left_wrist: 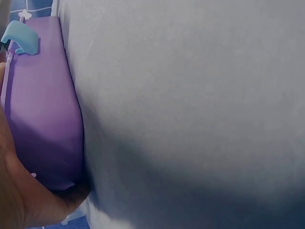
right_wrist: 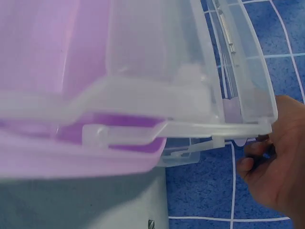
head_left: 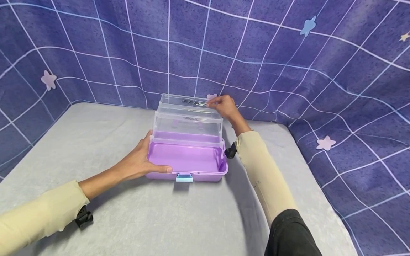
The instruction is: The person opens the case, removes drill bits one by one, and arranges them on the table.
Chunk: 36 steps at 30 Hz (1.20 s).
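Observation:
A purple toolbox [head_left: 185, 176] with a light blue latch [head_left: 184, 177] stands with its clear tiered trays [head_left: 189, 129] raised towards the back. My left hand [head_left: 137, 160] grips its left front corner, thumb along the front rim and fingers round the left side. Dark and silver drill bits [head_left: 193, 103] lie in the topmost tray. At that tray's right end is my right hand [head_left: 224, 105], its thumb and index fingertips together close by the shanks of the bits. Its fingers [right_wrist: 245, 164] look curled in the right wrist view; I cannot tell whether they pinch a bit.
Slim bits [head_left: 198, 111] show in the lower tiers too. A small spiral tip [right_wrist: 151, 224] appears at the bottom of the right wrist view. The grey cloth-covered table [head_left: 192, 220] meets a blue grid-patterned curtain [head_left: 179, 53] close behind the toolbox.

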Tool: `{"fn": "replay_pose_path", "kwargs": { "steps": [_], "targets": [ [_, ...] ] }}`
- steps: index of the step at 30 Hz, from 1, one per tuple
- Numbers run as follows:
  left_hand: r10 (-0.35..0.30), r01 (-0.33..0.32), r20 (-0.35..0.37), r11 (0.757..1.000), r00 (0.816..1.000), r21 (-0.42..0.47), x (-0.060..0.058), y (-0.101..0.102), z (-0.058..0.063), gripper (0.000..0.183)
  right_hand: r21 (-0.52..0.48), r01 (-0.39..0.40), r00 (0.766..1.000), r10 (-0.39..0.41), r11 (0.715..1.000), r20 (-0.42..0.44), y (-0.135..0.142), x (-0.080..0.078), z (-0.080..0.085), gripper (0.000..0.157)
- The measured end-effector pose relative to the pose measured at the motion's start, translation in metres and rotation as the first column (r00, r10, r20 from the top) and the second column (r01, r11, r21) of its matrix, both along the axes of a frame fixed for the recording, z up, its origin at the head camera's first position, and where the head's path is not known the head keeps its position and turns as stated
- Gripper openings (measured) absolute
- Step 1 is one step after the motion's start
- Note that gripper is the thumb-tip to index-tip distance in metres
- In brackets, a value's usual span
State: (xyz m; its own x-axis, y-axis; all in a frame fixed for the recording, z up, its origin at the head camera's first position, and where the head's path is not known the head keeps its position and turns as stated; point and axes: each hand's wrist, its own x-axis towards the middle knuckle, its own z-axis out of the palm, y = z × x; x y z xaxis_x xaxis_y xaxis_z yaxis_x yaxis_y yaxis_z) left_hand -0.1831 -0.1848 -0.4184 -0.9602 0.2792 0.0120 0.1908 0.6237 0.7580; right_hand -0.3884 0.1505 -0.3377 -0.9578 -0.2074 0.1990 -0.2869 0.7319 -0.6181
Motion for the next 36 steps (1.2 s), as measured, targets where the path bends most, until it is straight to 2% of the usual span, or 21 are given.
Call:
{"fn": "replay_pose_path", "kwargs": {
  "steps": [8, 15, 21, 29, 36],
  "targets": [
    [0.005, -0.005, 0.013, 1.0, 1.0, -0.009, 0.0, 0.0, 0.0, 0.163, 0.076, 0.003, 1.0, -0.003, 0.997, -0.004, -0.008, -0.003, 0.003, 0.022],
    [0.0, 0.0, 0.008, 1.0, 1.0, 0.005, -0.001, 0.0, 0.0, 0.162, 0.059, -0.027, 1.0, 0.028, 0.998, -0.009, -0.007, -0.004, 0.0, 0.021],
    [0.009, -0.009, 0.023, 1.0, 1.0, -0.01, 0.0, 0.0, -0.001, 0.165, -0.008, -0.071, 0.997, 0.071, 0.997, 0.005, -0.004, -0.002, -0.002, 0.027],
    [0.008, -0.008, 0.019, 1.0, 1.0, -0.011, -0.001, 0.001, -0.001, 0.166, -0.151, -0.065, 0.996, 0.075, 0.986, 0.056, 0.004, 0.002, -0.005, 0.03],
    [0.006, -0.006, 0.012, 1.0, 1.0, 0.0, -0.001, 0.0, -0.001, 0.165, -0.244, -0.05, 0.996, 0.067, 0.969, 0.063, 0.016, 0.006, -0.004, 0.024]
  ]
}}
